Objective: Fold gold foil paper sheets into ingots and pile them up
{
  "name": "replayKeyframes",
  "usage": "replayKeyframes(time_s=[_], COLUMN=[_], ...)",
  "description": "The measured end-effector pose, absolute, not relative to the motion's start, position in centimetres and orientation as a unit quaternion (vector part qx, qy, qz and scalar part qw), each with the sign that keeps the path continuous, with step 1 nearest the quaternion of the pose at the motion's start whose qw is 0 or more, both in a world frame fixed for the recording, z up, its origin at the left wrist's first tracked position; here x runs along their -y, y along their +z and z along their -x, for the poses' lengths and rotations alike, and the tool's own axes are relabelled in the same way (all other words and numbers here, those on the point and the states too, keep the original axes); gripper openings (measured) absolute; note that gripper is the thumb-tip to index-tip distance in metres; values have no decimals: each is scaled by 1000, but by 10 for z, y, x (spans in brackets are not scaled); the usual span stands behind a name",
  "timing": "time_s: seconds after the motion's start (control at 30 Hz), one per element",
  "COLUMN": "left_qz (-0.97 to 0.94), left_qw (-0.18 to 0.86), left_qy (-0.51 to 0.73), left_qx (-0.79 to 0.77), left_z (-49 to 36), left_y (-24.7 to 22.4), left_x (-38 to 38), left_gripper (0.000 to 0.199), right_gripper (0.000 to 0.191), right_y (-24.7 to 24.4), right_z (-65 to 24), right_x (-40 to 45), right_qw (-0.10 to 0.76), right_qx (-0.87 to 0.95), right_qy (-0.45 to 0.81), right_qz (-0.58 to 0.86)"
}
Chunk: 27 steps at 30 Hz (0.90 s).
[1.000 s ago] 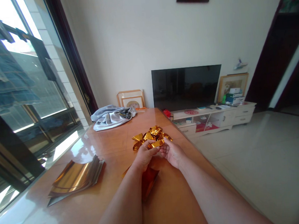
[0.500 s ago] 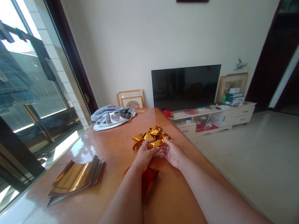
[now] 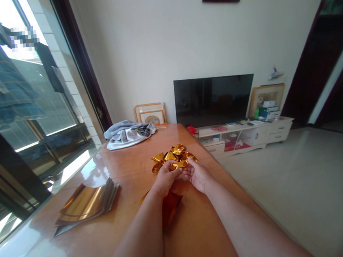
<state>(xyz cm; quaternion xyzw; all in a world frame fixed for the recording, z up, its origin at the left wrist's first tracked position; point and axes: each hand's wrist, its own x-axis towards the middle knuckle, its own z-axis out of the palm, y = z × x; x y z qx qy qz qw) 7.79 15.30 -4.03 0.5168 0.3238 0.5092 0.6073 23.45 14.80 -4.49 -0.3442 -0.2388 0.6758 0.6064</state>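
Between my hands is a piece of folded gold foil [image 3: 179, 165]. My left hand [image 3: 166, 178] grips its left end, and my right hand [image 3: 198, 175] has its fingers closed at the right end. Just beyond them lies a heap of crumpled, folded gold foil pieces [image 3: 177, 151]. Under my left wrist a flat orange-gold foil sheet [image 3: 170, 207] rests on the table, partly covered by my forearm. Off to the left sits a stack of gold foil sheets [image 3: 84, 202], slightly curled, with grey edges showing.
The brown wooden table [image 3: 133, 242] runs away from me toward the wall. On its far left corner is a grey cloth bundle [image 3: 130, 135]. Picture frames [image 3: 150, 113] lean behind it. A television [image 3: 215, 101] stands on a white cabinet [image 3: 274, 127] beyond the table's right edge.
Both hands keep nearly the same place. The foil strip between them looks slightly turned or bent compared with before; everything else on the table is unchanged.
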Motion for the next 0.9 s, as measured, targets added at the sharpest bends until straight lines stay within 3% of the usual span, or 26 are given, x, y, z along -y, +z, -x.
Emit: replayKeyframes(time_s=[0.27, 0.67, 0.9], left_qz=[-499, -346, -330], left_qw=[621, 717, 723], left_qy=[516, 515, 516], left_qx=[-315, -320, -320], left_z=[-78, -79, -80], left_y=[-38, -26, -29], left_x=[-152, -154, -156], left_gripper=[56, 25, 23], right_gripper=[26, 26, 13], right_y=[-45, -42, -37], right_z=[-235, -234, -232], right_x=[-149, -150, -146], right_qw=[618, 629, 631], right_qx=[216, 186, 186], right_qy=[674, 667, 663], right_qz=[343, 353, 357])
